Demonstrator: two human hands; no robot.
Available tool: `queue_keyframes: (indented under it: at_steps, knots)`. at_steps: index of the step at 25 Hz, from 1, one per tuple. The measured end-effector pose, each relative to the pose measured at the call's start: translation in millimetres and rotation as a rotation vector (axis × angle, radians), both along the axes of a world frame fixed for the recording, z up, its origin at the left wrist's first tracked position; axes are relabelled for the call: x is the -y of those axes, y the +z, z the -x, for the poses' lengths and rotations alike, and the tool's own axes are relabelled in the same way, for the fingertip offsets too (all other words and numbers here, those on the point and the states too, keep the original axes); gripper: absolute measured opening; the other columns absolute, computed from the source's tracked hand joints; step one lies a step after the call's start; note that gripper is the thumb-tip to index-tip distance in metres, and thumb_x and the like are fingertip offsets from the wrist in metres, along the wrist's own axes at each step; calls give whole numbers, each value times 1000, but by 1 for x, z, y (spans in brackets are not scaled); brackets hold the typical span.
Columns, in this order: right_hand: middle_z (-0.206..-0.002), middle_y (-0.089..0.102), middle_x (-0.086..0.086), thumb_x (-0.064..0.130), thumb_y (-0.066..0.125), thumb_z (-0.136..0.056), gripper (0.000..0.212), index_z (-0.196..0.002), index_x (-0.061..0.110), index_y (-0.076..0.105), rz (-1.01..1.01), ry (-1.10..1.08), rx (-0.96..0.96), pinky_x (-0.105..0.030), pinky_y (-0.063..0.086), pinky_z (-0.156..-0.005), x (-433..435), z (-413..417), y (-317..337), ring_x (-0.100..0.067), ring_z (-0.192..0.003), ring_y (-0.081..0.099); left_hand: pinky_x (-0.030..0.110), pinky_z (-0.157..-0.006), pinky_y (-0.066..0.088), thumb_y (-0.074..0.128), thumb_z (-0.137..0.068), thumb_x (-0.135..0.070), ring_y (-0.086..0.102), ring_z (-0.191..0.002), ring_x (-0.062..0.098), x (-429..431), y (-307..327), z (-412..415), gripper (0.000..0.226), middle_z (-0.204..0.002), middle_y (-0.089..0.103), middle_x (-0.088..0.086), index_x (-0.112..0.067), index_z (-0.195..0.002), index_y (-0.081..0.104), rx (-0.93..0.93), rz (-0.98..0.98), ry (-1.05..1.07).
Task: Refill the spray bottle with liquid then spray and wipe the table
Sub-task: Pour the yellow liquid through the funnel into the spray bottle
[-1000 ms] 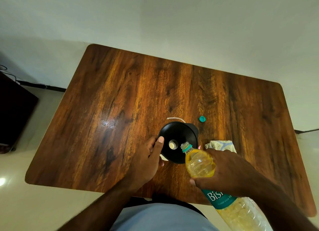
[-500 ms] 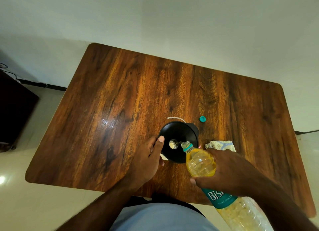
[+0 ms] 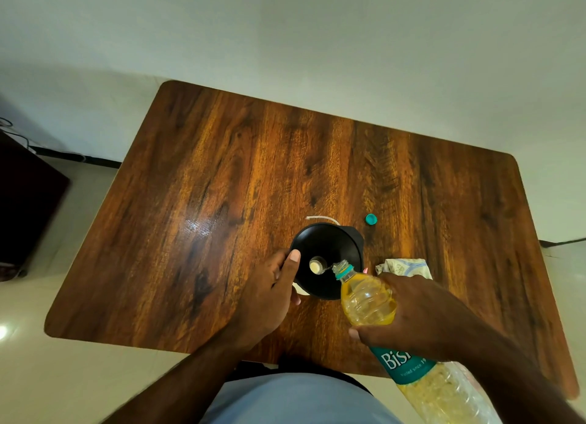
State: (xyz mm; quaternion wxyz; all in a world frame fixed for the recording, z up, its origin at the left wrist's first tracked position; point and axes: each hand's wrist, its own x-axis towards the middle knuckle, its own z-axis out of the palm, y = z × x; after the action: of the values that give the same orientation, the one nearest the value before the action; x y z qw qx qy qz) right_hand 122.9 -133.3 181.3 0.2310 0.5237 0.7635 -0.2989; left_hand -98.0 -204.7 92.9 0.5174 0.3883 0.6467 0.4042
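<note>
A black funnel (image 3: 329,249) stands in the neck of the spray bottle, which it hides almost entirely; only a white sliver (image 3: 300,289) shows under its rim. My left hand (image 3: 266,297) grips the funnel at its left edge, index finger lying on the rim. My right hand (image 3: 421,312) holds a clear plastic bottle (image 3: 367,300) of yellow liquid, tilted with its open mouth over the funnel. A thin stream runs from the mouth to the funnel's hole. A crumpled pale cloth (image 3: 402,266) lies just right of the funnel.
The bottle's teal cap (image 3: 371,219) lies on the wooden table (image 3: 253,170) behind and to the right of the funnel. A thin white tube (image 3: 320,218) pokes out behind the funnel. A dark cabinet (image 3: 25,208) stands on the floor at far left.
The plastic bottle has tipped a little further and its mouth has moved over the funnel. A stream of yellow liquid now runs into the funnel hole. My left hand has stayed put.
</note>
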Motion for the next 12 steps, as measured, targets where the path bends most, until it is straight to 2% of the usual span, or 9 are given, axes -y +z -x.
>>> queue_keyframes:
  at_steps: [3, 12]
  knots:
    - [-113, 68, 16, 90, 58, -64, 86, -128, 33, 49, -5, -3, -9, -15, 55, -81, 0, -1, -1, -4, -91, 67, 11, -45, 42, 40, -109, -32, 59, -46, 0, 0, 0, 0, 31, -64, 69, -15, -19, -119, 66, 1, 4, 7]
    - [-113, 68, 15, 90, 59, -64, 82, -124, 35, 49, -6, -7, -27, -17, 56, -83, 1, -3, -4, -6, -93, 68, 9, -44, 40, 39, -110, -30, 57, -44, -1, 0, 2, -1, 31, -63, 69, -21, -18, -119, 65, -4, 14, 5]
